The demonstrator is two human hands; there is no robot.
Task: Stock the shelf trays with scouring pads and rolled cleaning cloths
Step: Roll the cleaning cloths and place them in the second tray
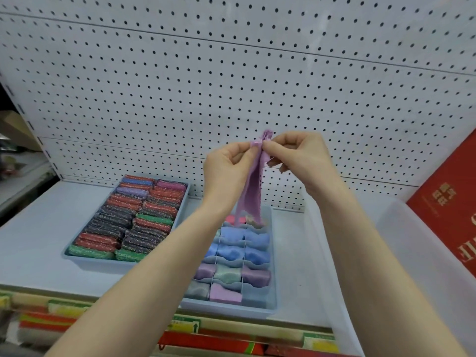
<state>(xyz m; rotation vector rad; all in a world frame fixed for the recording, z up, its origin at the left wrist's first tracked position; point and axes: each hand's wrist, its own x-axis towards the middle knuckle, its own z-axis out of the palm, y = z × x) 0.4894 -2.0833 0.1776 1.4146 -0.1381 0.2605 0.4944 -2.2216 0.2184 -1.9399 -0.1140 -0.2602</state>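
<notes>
Overhead and behind, a white pegboard wall [231, 81] fills most of the view, and a pale shelf [38, 248] runs out from its foot. Two light blue trays sit on the shelf, near each other. The left tray [123, 264] is packed with glittery scouring pads [134, 215] in red, green, dark and purple, standing in two rows. The divided tray [273, 292] to its right holds rolled cleaning cloths [231, 253] in blue, lilac and grey-green, one to a cell; the front right cell looks vacant. A translucent bin [386, 253] stands at the right, with a red box [448, 202] behind it. Above the divided tray, the left hand [229, 163] and the right hand [296, 155] meet, fingers curled, each pinching the top edge of a lilac cloth [252, 191] between thumb and fingertips. It hangs unrolled, its lower end reaching the tray's back cells.
</notes>
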